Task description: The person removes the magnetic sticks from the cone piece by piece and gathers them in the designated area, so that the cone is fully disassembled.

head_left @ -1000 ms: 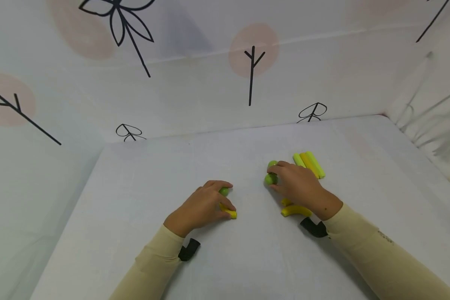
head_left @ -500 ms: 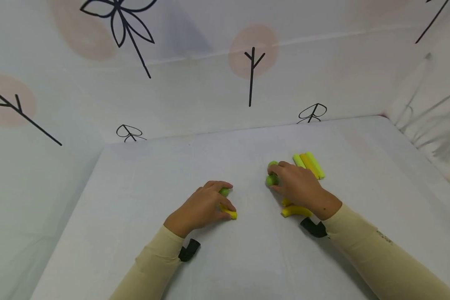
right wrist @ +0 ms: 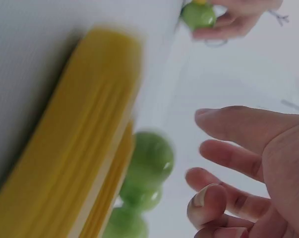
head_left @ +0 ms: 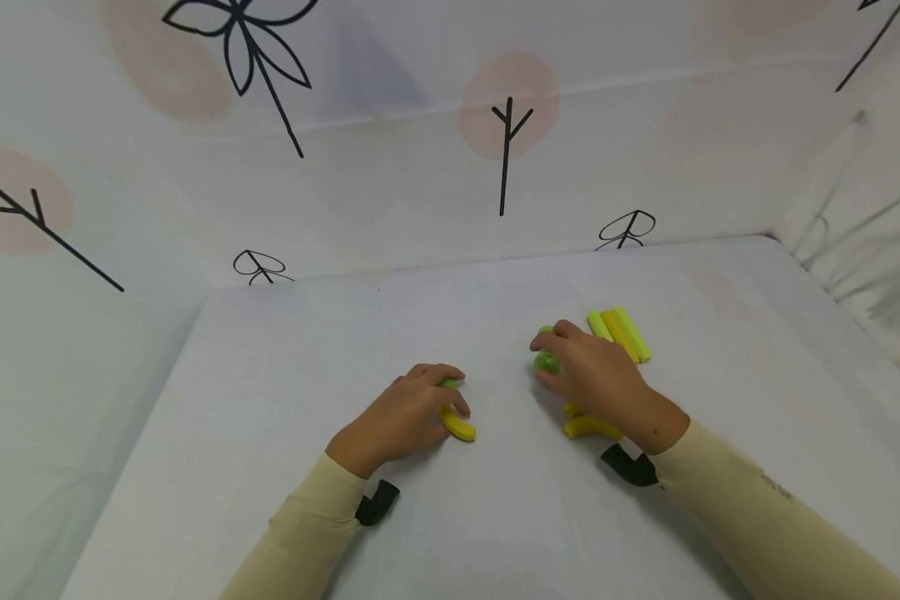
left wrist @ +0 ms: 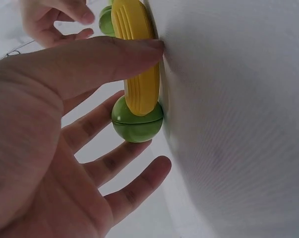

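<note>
My left hand (head_left: 401, 417) hovers around a curved yellow toy banana (head_left: 459, 426) and a green ball (head_left: 448, 382), its fingers loosely spread. In the left wrist view the thumb crosses in front of the banana (left wrist: 142, 94), and the seamed green ball (left wrist: 137, 126) sits beside its end. My right hand (head_left: 600, 375) is over a green ball (head_left: 547, 362), a second one (head_left: 546, 330) just behind. From the right wrist, its fingers look relaxed and apart from the green balls (right wrist: 151, 156). Two yellow bananas (head_left: 591, 427) lie under that hand, partly hidden.
Beyond the right hand, yellow and lime-green sticks (head_left: 633, 335) lie side by side. White cloth covers the table (head_left: 307, 350), and a printed white curtain (head_left: 390, 192) rises behind it. A dark strap piece (head_left: 630, 465) hangs below each wrist.
The left fingers have loosened from the banana, which now shows more fully. My right thumb and fingers have spread away from the green balls. The objects stay in nearly the same places.
</note>
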A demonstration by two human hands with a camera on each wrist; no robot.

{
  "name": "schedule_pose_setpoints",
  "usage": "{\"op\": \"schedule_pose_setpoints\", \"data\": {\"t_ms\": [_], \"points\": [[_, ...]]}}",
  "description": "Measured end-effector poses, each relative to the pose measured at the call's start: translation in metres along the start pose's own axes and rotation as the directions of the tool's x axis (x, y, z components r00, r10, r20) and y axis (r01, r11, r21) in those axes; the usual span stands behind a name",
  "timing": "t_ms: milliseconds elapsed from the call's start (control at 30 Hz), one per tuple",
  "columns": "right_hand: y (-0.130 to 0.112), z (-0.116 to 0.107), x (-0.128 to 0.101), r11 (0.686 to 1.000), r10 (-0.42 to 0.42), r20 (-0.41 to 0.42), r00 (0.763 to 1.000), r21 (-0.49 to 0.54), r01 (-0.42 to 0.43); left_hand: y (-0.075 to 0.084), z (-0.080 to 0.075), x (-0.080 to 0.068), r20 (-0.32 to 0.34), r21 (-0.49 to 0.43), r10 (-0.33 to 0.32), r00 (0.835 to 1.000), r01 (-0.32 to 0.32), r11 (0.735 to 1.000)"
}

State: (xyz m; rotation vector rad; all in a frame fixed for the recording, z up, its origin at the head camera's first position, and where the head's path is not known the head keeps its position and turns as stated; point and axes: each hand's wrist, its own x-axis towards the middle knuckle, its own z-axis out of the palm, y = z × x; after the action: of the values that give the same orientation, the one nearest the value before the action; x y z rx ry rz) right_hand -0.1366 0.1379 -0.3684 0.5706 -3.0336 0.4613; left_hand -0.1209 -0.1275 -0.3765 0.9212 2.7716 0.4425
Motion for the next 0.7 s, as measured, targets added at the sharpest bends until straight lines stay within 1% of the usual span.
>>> {"op": "schedule_pose_setpoints", "data": {"t_ms": [100, 200, 267, 333, 400, 533, 633, 700], "points": [[-0.012, 0.001, -0.006, 0.999, -0.046, -0.019, 0.999, 0.013, 0.046, -0.001, 0.002, 0.000, -0.039, 0.024, 0.023, 0.999, -0.022, 0.999], [-0.024, 0.004, -0.012, 0.990, -0.136, -0.040, 0.990, 0.017, 0.137, -0.003, 0.005, 0.001, -0.073, 0.056, 0.041, 0.997, -0.037, 0.998], [-0.032, 0.006, -0.016, 0.981, -0.190, -0.035, 0.981, 0.025, 0.191, -0.003, 0.006, 0.002, -0.079, 0.067, 0.042, 0.996, -0.037, 0.997], [-0.038, 0.010, -0.021, 0.970, -0.242, -0.024, 0.970, 0.033, 0.243, -0.004, 0.006, 0.002, -0.066, 0.067, 0.034, 0.997, -0.030, 0.997], [-0.042, 0.013, -0.024, 0.964, -0.262, 0.005, 0.965, 0.041, 0.262, -0.004, 0.006, 0.002, -0.061, 0.069, 0.034, 0.998, -0.030, 0.997], [-0.047, 0.014, -0.025, 0.965, -0.262, 0.064, 0.963, 0.047, 0.259, -0.004, 0.005, 0.002, -0.078, 0.057, 0.058, 0.995, -0.053, 0.997], [-0.047, 0.014, -0.026, 0.962, -0.272, 0.085, 0.958, 0.059, 0.268, -0.004, 0.004, 0.002, -0.084, 0.026, 0.080, 0.993, -0.078, 0.997], [-0.047, 0.013, -0.026, 0.957, -0.288, 0.083, 0.954, 0.067, 0.283, -0.003, 0.003, 0.002, -0.084, 0.013, 0.093, 0.992, -0.092, 0.996]]}}
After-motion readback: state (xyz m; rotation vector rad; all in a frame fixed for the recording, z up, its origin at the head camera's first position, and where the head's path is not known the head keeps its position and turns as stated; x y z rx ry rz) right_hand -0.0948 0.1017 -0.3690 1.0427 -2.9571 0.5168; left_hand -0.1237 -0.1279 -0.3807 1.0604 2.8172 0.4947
